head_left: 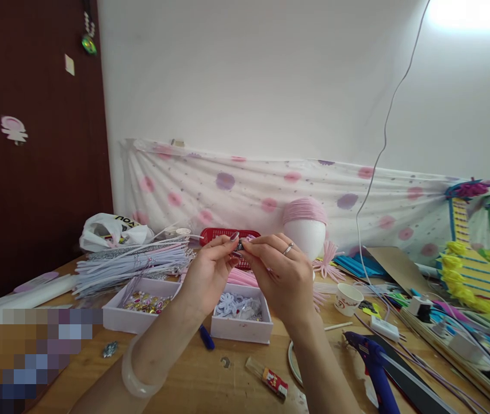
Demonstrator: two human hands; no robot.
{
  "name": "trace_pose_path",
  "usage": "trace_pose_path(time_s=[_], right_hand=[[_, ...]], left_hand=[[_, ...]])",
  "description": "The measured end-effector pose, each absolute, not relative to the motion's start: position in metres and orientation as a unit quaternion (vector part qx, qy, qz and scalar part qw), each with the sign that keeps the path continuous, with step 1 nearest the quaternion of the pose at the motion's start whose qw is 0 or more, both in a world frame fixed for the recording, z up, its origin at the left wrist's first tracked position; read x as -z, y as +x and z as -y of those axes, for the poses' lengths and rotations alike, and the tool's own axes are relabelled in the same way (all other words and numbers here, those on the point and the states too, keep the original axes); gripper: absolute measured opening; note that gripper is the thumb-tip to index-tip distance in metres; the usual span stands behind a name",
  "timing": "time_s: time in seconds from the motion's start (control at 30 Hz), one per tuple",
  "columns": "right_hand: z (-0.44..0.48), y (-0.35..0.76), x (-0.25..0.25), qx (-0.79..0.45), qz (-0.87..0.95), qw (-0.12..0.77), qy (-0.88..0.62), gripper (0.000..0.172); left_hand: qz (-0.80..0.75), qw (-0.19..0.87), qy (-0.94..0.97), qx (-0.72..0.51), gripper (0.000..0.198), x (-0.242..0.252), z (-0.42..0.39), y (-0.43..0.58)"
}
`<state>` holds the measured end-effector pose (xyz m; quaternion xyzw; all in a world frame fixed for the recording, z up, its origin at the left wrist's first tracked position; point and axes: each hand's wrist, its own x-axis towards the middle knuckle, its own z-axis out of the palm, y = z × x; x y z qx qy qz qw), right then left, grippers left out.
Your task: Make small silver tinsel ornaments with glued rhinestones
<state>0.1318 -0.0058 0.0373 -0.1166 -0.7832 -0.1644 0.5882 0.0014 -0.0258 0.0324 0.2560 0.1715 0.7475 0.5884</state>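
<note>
My left hand (210, 267) and my right hand (279, 270) meet in the middle of the view, raised above two white boxes. Between their fingertips they pinch a small dark shiny piece (240, 245), mostly hidden by the fingers. Its exact kind does not show. Under my left forearm, the left white box (122, 322) holds gold and pearly beads. The right white box (241, 332) contains white looped pieces (230, 305) and clear plastic. On the table at left lies a small silvery crumpled piece (110, 349).
Behind the hands stand a red basket (217, 234) and a white dome wrapped in pink (307, 233). Pipe cleaners (133, 264) pile up at left. A blue glue gun (372, 362), paper cup (348, 299), lighter (275, 383), blue marker (206, 337) and power strip (447, 339) lie around.
</note>
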Motion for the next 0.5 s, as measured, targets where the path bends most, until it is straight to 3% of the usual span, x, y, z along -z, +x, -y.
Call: trace_pose_path(time_s=[0.33,0.5], right_hand=[[0.0063,0.1290,-0.0363,0.205,0.769,0.597,-0.102,0.015],[0.0065,0.1325,-0.0381,0.152,0.783,0.590,-0.123,0.014]], left_hand=[[-0.172,0.574,0.261,-0.757,0.016,-0.0333,0.0275,0.0030],[-0.173,0.568,0.293,-0.749,0.014,-0.0320,0.0239,-0.0002]])
